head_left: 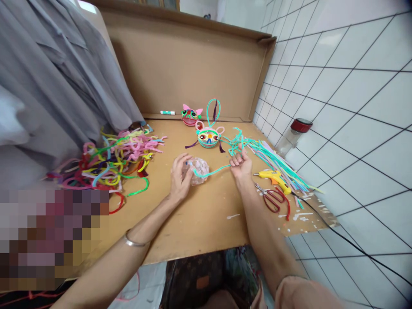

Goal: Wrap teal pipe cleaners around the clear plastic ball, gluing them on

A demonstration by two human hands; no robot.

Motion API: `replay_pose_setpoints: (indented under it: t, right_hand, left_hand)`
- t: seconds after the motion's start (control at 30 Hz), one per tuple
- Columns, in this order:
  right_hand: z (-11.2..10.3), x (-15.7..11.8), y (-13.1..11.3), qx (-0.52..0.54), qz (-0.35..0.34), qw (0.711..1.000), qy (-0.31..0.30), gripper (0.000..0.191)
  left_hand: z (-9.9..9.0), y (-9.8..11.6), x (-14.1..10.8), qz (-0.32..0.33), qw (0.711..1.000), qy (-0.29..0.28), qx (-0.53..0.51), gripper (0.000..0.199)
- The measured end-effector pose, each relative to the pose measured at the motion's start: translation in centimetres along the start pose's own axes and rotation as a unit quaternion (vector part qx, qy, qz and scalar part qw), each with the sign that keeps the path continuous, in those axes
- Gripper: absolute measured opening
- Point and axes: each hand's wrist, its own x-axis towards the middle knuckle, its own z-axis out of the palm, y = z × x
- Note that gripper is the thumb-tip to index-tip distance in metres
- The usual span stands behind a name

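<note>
My left hand [179, 179] is closed on the side of a clear, faceted plastic ball [201, 168] above the middle of the table. Its thumb presses one end of a turquoise pipe cleaner [215, 172] against the ball. From there the pipe cleaner runs slightly upward to my right hand [241, 165], whose curled fingers grip its other stretch. Behind the ball sits a finished-looking animal head ornament [208, 138] with pink loop ears, purple tassels and a turquoise hanging loop. A second head [190, 116] with pink pointed ears stands further back.
A tangled heap of coloured pipe cleaners [109, 159] lies left. Straight ones [273, 156] lie right, near a yellow glue gun [273, 178] with a black cord, red-handled scissors [273, 200] and a lidded jar [294, 133]. A marker [168, 113] rests by the cardboard wall [189, 64].
</note>
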Motion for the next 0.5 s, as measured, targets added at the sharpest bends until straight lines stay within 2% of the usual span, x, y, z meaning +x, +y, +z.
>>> replay_pose_setpoints:
  t: [0.07, 0.17, 0.27, 0.5]
  right_hand:
    - [-0.2, 0.1, 0.1, -0.011, -0.008, 0.999, 0.029, 0.012]
    - [-0.4, 0.3, 0.7, -0.047, 0.034, 0.995, 0.080, 0.013]
    - [0.0, 0.2, 1.4, -0.054, 0.041, 0.993, 0.094, 0.011]
    - [1.9, -1.1, 2.5, -0.110, -0.147, 0.975, 0.123, 0.021]
  left_hand:
    - [0.0, 0.1, 0.0, -0.001, 1.000, 0.007, 0.007, 0.040]
    - [-0.1, 0.2, -0.1, 0.000, 1.000, 0.012, 0.007, 0.040]
    - [-0.1, 0.2, -0.1, 0.002, 1.000, 0.018, 0.007, 0.038]
    - [-0.2, 0.3, -0.1, -0.006, 0.999, 0.034, -0.002, 0.039]
